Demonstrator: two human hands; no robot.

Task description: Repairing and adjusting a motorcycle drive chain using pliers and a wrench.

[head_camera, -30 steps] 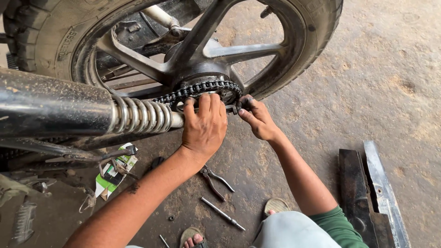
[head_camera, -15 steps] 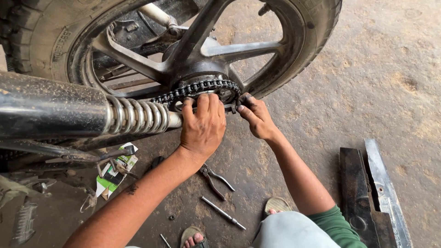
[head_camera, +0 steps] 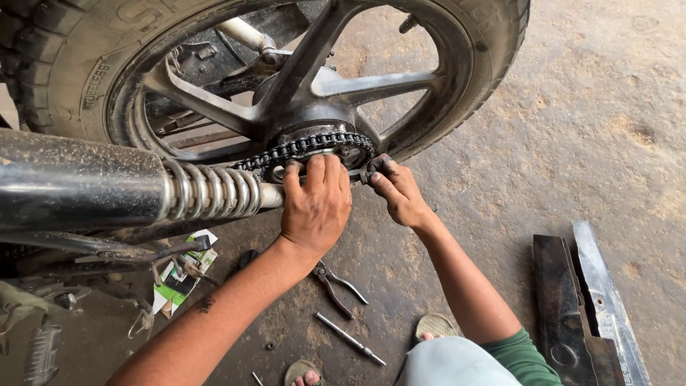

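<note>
- My left hand lies flat over the chain where it wraps the sprocket at the wheel hub, fingers spread wide and pressing, not closed around anything.
- My right hand pinches narrowly at the chain's end on the sprocket's right edge; what sits between its fingertips I cannot tell.
- I judge the risk to be the wheel turning: fingers could be drawn between chain and teeth.
- Greasy fingers may also slip, letting the chain drop to the floor.
- The pliers lie on the floor below my left wrist, well apart from both grips.
</note>
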